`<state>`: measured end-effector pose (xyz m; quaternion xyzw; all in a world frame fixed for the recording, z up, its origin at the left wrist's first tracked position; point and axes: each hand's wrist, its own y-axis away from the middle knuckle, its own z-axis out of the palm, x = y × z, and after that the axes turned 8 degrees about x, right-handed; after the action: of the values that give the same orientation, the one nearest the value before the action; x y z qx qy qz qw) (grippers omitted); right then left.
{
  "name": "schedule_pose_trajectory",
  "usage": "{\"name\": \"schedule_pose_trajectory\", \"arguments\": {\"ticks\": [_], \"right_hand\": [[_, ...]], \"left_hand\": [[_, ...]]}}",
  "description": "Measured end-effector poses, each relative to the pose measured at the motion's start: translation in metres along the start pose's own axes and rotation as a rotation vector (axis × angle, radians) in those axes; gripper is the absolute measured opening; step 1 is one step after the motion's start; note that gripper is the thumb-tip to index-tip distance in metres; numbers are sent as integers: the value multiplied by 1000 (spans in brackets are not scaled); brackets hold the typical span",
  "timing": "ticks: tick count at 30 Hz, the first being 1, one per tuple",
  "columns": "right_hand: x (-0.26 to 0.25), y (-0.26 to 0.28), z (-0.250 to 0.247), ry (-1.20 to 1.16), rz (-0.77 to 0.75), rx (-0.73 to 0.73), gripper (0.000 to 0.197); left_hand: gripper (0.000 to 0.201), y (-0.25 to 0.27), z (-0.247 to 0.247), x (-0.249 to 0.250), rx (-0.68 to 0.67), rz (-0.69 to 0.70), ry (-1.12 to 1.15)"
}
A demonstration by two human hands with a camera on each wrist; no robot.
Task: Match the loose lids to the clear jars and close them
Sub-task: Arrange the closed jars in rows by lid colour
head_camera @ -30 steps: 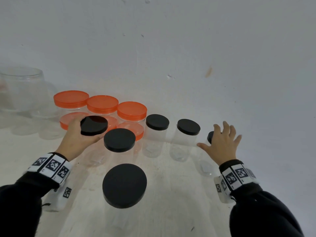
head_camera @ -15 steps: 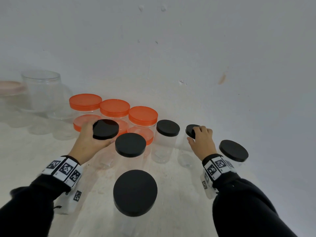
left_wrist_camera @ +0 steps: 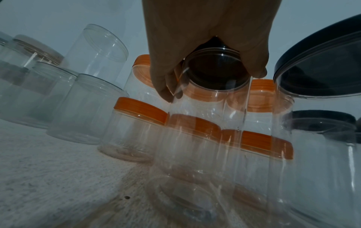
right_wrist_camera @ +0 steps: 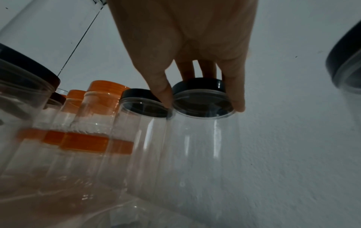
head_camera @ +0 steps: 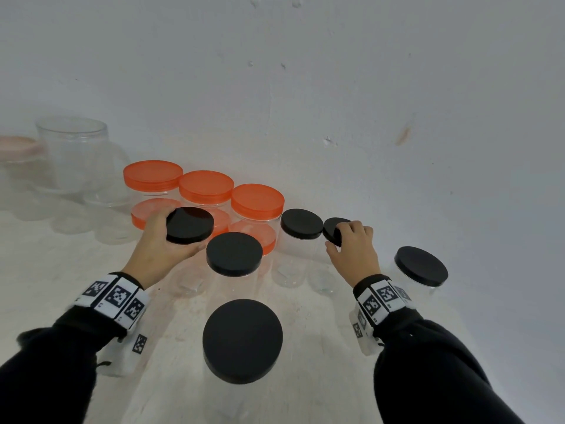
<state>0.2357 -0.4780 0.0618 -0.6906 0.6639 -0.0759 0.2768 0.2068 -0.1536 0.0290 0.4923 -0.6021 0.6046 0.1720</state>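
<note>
**Even, soft light from the head view; dim, warped wrist views**

The head view is bright and evenly lit, with no hard shadows on the pale, rough tabletop (head_camera: 305, 347); only faint grey patches lie under the jars. The matte black round lid (head_camera: 242, 341) nearest the camera looks soft and grainy. Wide-angle bending curves the white wall (head_camera: 336, 71) toward the corners. At the table's far left edge, the clear open plastic jars (head_camera: 72, 148) wash out into the pale background.

Both wrist views are dim, bluish and noisy. The hands are backlit, dark silhouettes. Thin white glints streak the clear jar walls (right_wrist_camera: 197, 146). Jars near the frame edges lean and smear heavily, and the orange screw lids (left_wrist_camera: 140, 111) show doubled through the plastic.
</note>
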Motion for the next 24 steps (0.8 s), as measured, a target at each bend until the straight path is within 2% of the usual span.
{"name": "schedule_pose_trajectory", "arguments": {"ticks": [6, 11, 13, 17, 21, 24], "right_hand": [[1, 3, -2, -8, -27, 10, 38], [25, 13, -23, 92, -52, 172, 52], [42, 20, -32, 148, 31, 205, 52], [76, 37, -41, 165, 290, 225, 57], [86, 48, -35, -104, 485, 198, 61], [88, 49, -25, -230, 478, 223, 62]], "left_hand": [[69, 1, 1, 5, 5, 12, 6], [68, 0, 0, 5, -9, 10, 7], [67, -1, 0, 7, -17, 8, 9], [62, -1, 1, 5, -27, 13, -5], [60, -1, 1, 3, -29, 5, -23], [60, 0, 1, 8, -32, -10, -2]]}}
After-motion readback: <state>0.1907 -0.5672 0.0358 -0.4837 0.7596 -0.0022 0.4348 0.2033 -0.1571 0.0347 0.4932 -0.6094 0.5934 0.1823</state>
